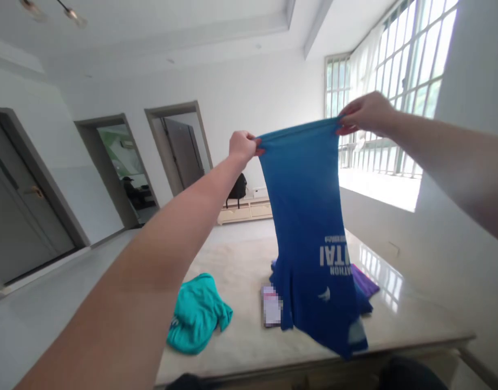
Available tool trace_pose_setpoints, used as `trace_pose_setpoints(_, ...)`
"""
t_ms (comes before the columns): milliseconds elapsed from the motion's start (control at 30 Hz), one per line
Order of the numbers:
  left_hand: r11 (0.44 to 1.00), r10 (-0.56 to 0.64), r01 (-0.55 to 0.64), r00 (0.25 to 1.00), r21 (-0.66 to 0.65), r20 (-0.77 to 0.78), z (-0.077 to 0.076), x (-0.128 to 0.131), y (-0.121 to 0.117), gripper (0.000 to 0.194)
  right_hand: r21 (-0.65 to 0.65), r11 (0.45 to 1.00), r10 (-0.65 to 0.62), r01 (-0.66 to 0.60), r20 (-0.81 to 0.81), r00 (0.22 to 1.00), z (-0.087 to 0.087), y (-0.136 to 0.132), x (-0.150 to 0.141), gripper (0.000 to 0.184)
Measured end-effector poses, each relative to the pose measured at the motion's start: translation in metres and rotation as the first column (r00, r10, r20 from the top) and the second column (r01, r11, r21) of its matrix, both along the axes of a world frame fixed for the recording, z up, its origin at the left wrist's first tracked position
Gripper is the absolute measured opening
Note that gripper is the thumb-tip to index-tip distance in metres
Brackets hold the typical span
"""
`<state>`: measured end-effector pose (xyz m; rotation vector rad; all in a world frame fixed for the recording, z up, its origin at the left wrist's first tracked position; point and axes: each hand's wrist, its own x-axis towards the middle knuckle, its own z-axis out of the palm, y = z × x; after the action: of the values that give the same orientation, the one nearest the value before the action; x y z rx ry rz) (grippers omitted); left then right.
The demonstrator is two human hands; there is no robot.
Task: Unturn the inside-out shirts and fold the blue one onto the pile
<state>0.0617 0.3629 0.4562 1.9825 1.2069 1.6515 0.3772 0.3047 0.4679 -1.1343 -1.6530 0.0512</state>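
Observation:
I hold a blue garment up in the air by its top edge, so it hangs down with white upside-down lettering near its lower part. My left hand pinches the left corner of that edge, fingers closed. My right hand pinches the right corner, fingers closed too. The garment's lower end hangs just above the pale stone table.
A crumpled teal garment lies on the table's left part. A purple cloth lies behind the blue one, and a small white packet rests beside it. Doorways line the left wall; barred windows are at the right.

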Motion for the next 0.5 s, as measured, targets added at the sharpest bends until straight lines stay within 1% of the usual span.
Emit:
trace_pose_setpoints(33, 0.996, 0.017, -0.017, 1.000, 0.083, 0.009, 0.034, 0.009, 0.002, 0.038, 0.067, 0.998, 0.017, -0.014, -0.051, 0.999, 0.032, 0.001, 0.006, 0.078)
trace_pose_setpoints(67, 0.986, 0.028, -0.029, 1.000, 0.164, 0.014, 0.061, 0.015, 0.001, 0.056, 0.125, 0.992, 0.020, -0.010, -0.077, 0.997, 0.059, 0.001, 0.013, 0.074)
trace_pose_setpoints(100, 0.973, 0.028, -0.031, 1.000, 0.231, 0.014, 0.081, 0.020, -0.001, 0.073, 0.172, 0.985, 0.015, 0.001, -0.091, 0.996, 0.080, 0.001, 0.020, 0.071)
trace_pose_setpoints(133, 0.960, 0.025, -0.027, 1.000, 0.277, 0.010, 0.094, 0.024, -0.004, 0.083, 0.204, 0.979, 0.007, 0.012, -0.091, 0.996, 0.095, 0.000, 0.026, 0.069)
trace_pose_setpoints(167, 0.950, 0.015, -0.015, 1.000, 0.311, 0.002, 0.100, 0.027, -0.006, 0.086, 0.221, 0.975, -0.008, 0.027, -0.089, 0.996, 0.103, -0.001, 0.032, 0.067)
trace_pose_setpoints(200, 0.945, 0.002, 0.001, 1.000, 0.328, -0.007, 0.099, 0.030, -0.008, 0.082, 0.224, 0.974, -0.018, 0.037, -0.085, 0.996, 0.105, -0.002, 0.037, 0.066)
trace_pose_setpoints(233, 0.944, -0.015, 0.020, 1.000, 0.331, -0.017, 0.091, 0.031, -0.008, 0.069, 0.214, 0.976, -0.027, 0.044, -0.081, 0.996, 0.101, -0.004, 0.041, 0.066)
trace_pose_setpoints(267, 0.944, -0.040, 0.049, 0.999, 0.326, -0.033, 0.078, 0.033, -0.008, 0.050, 0.193, 0.980, -0.035, 0.048, -0.073, 0.997, 0.091, -0.006, 0.044, 0.066)
trace_pose_setpoints(300, 0.947, -0.067, 0.079, 0.997, 0.311, -0.050, 0.060, 0.034, -0.008, 0.031, 0.165, 0.985, -0.043, 0.053, -0.064, 0.997, 0.075, -0.009, 0.046, 0.067)
trace_pose_setpoints(333, 0.953, -0.091, 0.106, 0.994, 0.285, -0.065, 0.037, 0.035, -0.008, 0.022, 0.131, 0.990, -0.049, 0.055, -0.053, 0.997, 0.055, -0.012, 0.048, 0.070)
trace_pose_setpoints(367, 0.959, -0.114, 0.131, 0.990, 0.251, -0.083, 0.011, 0.036, -0.010, 0.019, 0.096, 0.994, -0.052, 0.056, -0.044, 0.998, 0.030, -0.017, 0.050, 0.072)
trace_pose_setpoints(400, 0.966, -0.129, 0.149, 0.986, 0.209, -0.106, -0.018, 0.036, -0.013, 0.015, 0.062, 0.996, -0.066, 0.068, -0.030, 0.997, 0.002, -0.022, 0.053, 0.073)
trace_pose_setpoints(467, 0.979, -0.144, 0.166, 0.974, 0.119, -0.174, -0.085, 0.036, -0.027, 0.009, -0.019, 0.993, -0.116, 0.116, 0.012, 0.993, -0.065, -0.036, 0.061, 0.073)
trace_pose_setpoints(500, 0.983, -0.150, 0.169, 0.965, 0.072, -0.215, -0.121, 0.035, -0.038, 0.008, -0.079, 0.976, -0.196, 0.202, 0.083, 0.977, -0.103, -0.044, 0.066, 0.072)
